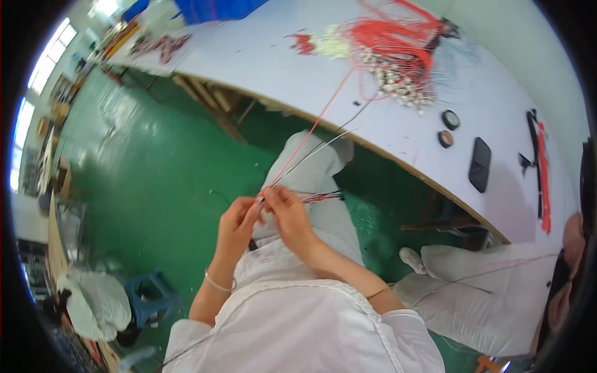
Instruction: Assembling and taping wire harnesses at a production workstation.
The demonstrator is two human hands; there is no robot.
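Note:
Above my lap, my left hand [237,222] and my right hand [290,219] meet fingertip to fingertip, both closed in a pinch on thin wires. From between them a red wire [315,126] runs up to the table, with a black wire [354,117] and a white wire [320,148] fanning out beside it. The exact spot they grip is covered by the fingers. A short bundle of wires [323,197] with black ends sticks out to the right of my right hand, over my thigh.
The white table [273,68] carries a heap of red wires [398,40] with white connectors [401,84], two tape rolls [450,119], a dark phone [479,165] and a blue bin [217,9]. At right sits another person in pale trousers [491,292]. A blue stool [152,299] stands lower left.

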